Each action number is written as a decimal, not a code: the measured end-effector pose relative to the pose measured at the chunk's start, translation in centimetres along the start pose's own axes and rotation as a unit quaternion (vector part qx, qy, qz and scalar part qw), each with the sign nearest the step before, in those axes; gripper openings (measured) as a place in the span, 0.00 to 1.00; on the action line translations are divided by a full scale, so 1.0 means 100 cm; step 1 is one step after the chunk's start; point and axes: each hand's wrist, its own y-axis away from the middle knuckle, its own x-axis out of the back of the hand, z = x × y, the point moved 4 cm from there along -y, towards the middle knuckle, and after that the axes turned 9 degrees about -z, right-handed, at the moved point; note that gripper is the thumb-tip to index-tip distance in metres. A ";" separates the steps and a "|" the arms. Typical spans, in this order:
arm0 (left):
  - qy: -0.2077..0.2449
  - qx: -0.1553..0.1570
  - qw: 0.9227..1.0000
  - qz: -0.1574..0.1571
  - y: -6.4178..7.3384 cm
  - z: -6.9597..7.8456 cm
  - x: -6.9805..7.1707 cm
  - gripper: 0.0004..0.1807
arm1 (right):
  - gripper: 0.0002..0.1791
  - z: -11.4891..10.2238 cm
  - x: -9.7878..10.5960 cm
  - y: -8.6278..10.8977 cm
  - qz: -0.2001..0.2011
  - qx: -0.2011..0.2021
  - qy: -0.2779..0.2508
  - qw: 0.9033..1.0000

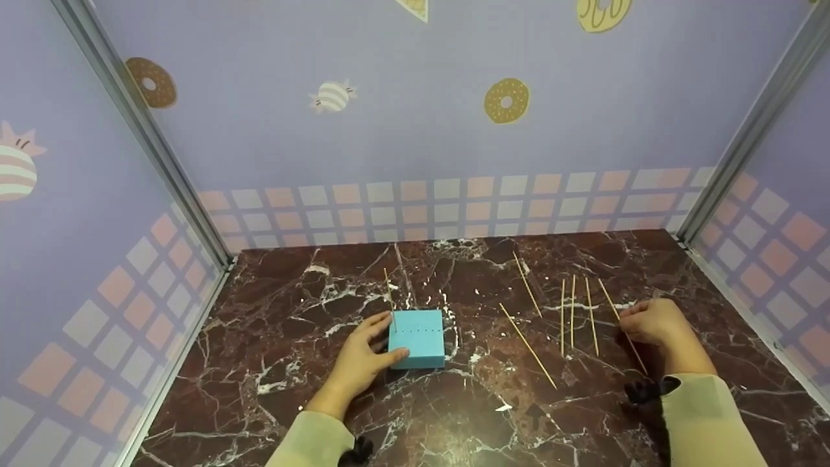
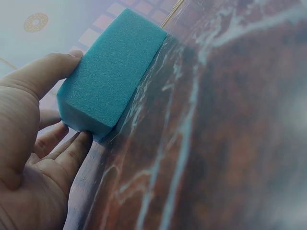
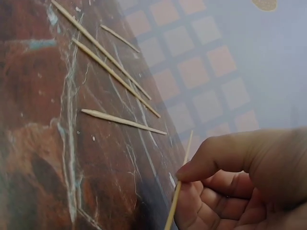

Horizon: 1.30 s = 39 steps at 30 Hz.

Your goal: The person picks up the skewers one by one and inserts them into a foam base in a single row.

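Note:
A light-blue foam block [image 1: 421, 347] lies on the table with a row of small holes across its top. One thin wooden skewer [image 1: 389, 292] stands upright in the hole at the row's left end. My left hand [image 1: 360, 360] holds the block from its left side; the left wrist view shows the thumb [image 2: 53, 69] on one edge of the foam block [image 2: 112, 67] and fingertips against its end. At the right, my right hand [image 1: 658, 324] pinches another skewer [image 3: 175, 201] between thumb and fingers. Its far end is visible beyond the hand.
Three skewers [image 1: 572, 311] lie side by side left of my right hand. Two more, a near skewer [image 1: 528, 347] and a far skewer [image 1: 527, 285], lie slanted between them and the block. Patterned panels [image 1: 415, 143] enclose the marbled table [image 1: 259, 415] at back and sides.

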 end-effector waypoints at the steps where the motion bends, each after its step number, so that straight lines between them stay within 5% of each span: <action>1: -0.001 0.000 1.000 0.000 0.000 0.000 0.000 0.49 | 0.21 0.000 0.000 0.000 0.003 0.002 -0.009 1.000; 12: -0.004 0.007 1.000 -0.004 0.000 -0.001 0.000 0.48 | 0.18 -0.004 -0.003 0.004 0.033 0.013 -0.050 0.998; 25: -0.004 0.007 1.000 -0.005 0.000 -0.001 0.000 0.48 | 0.12 -0.013 -0.005 0.002 0.057 0.079 -0.092 0.991; 32: 0.003 0.010 1.000 -0.004 0.001 -0.001 0.000 0.48 | 0.06 -0.021 -0.008 0.000 0.118 0.117 -0.139 0.976; 39: 0.011 0.013 1.000 -0.006 0.002 -0.001 -0.001 0.48 | 0.12 -0.028 -0.013 0.002 0.155 0.144 -0.197 0.957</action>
